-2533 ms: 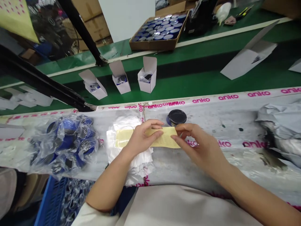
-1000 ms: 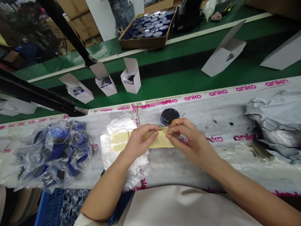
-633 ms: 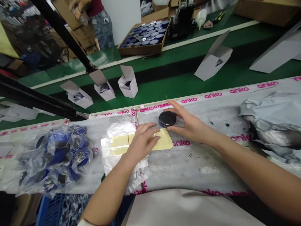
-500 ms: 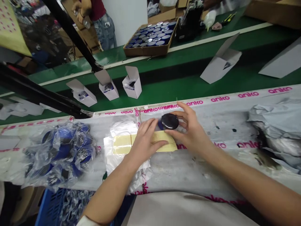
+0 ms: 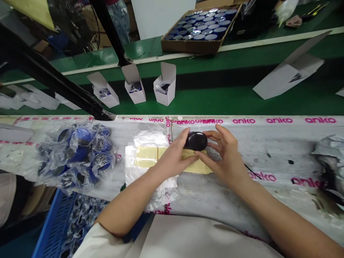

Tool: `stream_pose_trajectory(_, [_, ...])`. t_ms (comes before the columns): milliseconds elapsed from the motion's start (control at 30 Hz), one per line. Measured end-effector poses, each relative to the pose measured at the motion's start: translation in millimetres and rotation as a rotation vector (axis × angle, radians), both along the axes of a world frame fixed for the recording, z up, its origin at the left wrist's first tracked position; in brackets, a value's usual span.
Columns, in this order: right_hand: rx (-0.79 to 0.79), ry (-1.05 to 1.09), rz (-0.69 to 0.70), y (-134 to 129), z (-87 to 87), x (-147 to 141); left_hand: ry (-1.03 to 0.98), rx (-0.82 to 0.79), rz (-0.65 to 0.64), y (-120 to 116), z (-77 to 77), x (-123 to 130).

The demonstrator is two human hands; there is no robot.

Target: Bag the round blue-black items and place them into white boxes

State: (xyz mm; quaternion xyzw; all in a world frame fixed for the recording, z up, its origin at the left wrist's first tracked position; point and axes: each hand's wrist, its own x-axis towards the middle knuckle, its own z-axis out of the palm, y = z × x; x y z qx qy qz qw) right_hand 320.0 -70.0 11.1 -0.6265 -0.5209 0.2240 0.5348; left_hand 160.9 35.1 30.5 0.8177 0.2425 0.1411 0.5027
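Between my two hands is a round item with a glossy black end (image 5: 198, 141) facing up toward me. My left hand (image 5: 174, 156) has its fingers along the item's left side, thumb stretched low over the yellow paper slips. On the right side, my right hand (image 5: 224, 154) curves its fingertips and thumb around the edge. Beneath the hands lie yellow printed paper slips (image 5: 146, 157) with a band across them. They rest on a stack of thin white plastic bags (image 5: 131, 168). A thin black strip (image 5: 253, 172) shows beside my right wrist.
Blue items in clear bags (image 5: 80, 150) are heaped at left, above a blue crate (image 5: 51, 229). Open white boxes (image 5: 165, 87) stand on the green conveyor (image 5: 215, 96). A carton (image 5: 188, 46) of blue cans is behind. Crumpled plastic (image 5: 329, 154) lies at right.
The view has shifted, so the scene sits differently. My left fingers have come closer around the black-ended item, and its blue side is now mostly covered. The right hand stays at its edge.
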Motion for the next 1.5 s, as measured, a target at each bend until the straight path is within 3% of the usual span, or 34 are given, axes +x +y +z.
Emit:
stream_pose_trajectory(133, [-0.113,-0.011,0.07,20,4.7,9,0.013,0.095,0.002,-1,-6.9,3])
stream_pose_trajectory(300, [-0.189,0.024,0.093,39,17.5,12,0.023,0.027,-0.006,2,-5.1,1])
stream_pose_trajectory(433, [-0.103,-0.025,-0.041,23,24.5,2,-0.053,-0.044,0.065,1,-0.9,-3])
stream_pose_trajectory(567, [-0.131,-0.081,-0.013,0,15.4,-9,-0.095,-0.149,0.083,-1,-2.1,-2])
stream_pose_trajectory(700, [-0.109,0.024,-0.006,-15,10.4,-10,-0.108,-0.24,0.083,-2,-7.1,0])
stream_pose_trajectory(833, [-0.066,0.103,-0.106,-30,27.2,-7,-0.156,-0.205,0.118,-4,-6.3,-1])
stream_pose_trajectory(967, [-0.225,0.213,-0.128,-38,40.1,-11,-0.2,-0.119,0.054,-7,-2.9,-3])
stream_pose_trajectory(1067, [-0.304,0.235,-0.139,-36,38.4,-16,-0.215,-0.082,0.019,-8,-5.2,-3])
stream_pose_trajectory(1200, [-0.311,0.287,-0.186,-32,32.2,-19,-0.216,-0.033,0.037,-6,-11.1,-3])
stream_pose_trajectory(1500, [-0.333,0.279,-0.152,-29,34.1,-21,-0.213,-0.002,0.029,-5,-11.6,-2])
